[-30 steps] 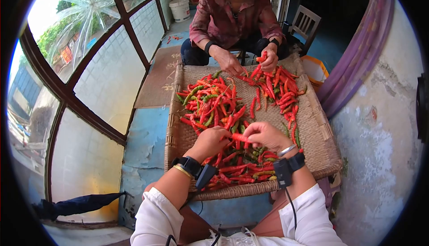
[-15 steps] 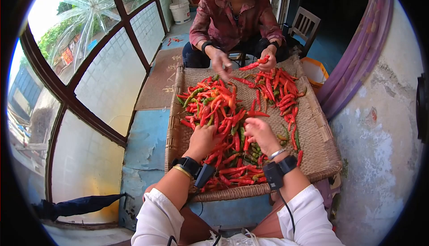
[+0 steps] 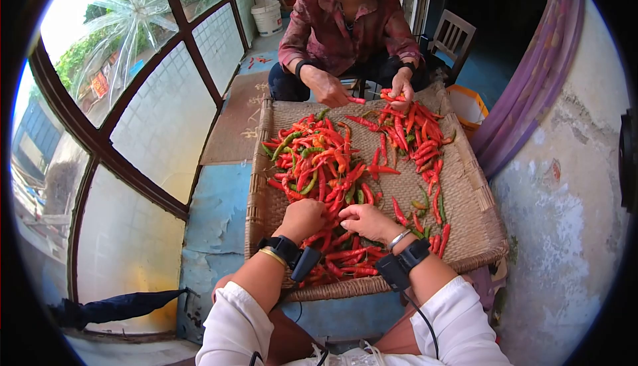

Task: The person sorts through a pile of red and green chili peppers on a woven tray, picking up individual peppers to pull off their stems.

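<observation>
A heap of red chili peppers [image 3: 316,146], with some green ones among them, fills the left side of a woven tray [image 3: 462,210]. Over the near part of this heap, my left hand [image 3: 302,220] is closed, its fingers curled at a red chili pepper and partly hidden. My right hand [image 3: 369,221] is close beside it, fingertips pinched together and pointing left; what they hold is too small to make out. Loose red peppers lie below both hands along the tray's near edge.
Across the tray sits a person [image 3: 352,27], a red pepper piece in one hand and peppers in the other. A second pepper pile [image 3: 415,130] lies at the tray's right. A windowed wall [image 3: 149,123] stands left, a plaster wall [image 3: 565,233] right. A folded umbrella [image 3: 123,306] is lower left.
My right hand has moved left and down, closing its fingers near my left hand. My left hand has shifted slightly down. The other person's hand has drawn back with a red pepper piece.
</observation>
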The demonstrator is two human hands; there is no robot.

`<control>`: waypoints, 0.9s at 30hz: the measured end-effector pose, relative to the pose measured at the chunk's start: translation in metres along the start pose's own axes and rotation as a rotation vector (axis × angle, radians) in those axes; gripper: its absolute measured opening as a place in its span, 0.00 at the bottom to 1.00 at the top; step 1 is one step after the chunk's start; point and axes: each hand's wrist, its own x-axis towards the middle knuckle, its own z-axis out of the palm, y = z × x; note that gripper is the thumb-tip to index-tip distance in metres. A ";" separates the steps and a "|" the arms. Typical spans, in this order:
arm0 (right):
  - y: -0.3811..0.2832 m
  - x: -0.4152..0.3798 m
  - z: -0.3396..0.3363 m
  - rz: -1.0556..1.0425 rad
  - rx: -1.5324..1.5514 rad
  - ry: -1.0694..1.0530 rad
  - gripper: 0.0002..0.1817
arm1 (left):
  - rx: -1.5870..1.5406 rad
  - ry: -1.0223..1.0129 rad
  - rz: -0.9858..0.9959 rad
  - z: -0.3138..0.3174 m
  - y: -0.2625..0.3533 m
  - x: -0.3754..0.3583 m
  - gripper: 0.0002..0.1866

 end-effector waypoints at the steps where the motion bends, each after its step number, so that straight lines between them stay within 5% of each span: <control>1: -0.001 0.000 0.000 0.006 0.001 -0.003 0.16 | 0.043 -0.014 -0.036 -0.001 0.001 0.000 0.12; 12: -0.005 -0.002 0.001 -0.021 -0.042 0.003 0.19 | -0.105 0.109 0.033 -0.003 0.006 -0.001 0.10; 17: -0.019 -0.005 -0.002 0.145 0.406 0.139 0.15 | -0.476 0.204 0.100 -0.016 0.026 0.000 0.08; 19: -0.024 -0.007 -0.006 0.096 0.532 0.140 0.14 | -0.851 0.094 0.117 -0.018 0.035 -0.003 0.06; 27: -0.028 -0.011 -0.025 -0.024 0.792 0.189 0.10 | -0.833 0.029 0.136 -0.022 0.032 -0.005 0.06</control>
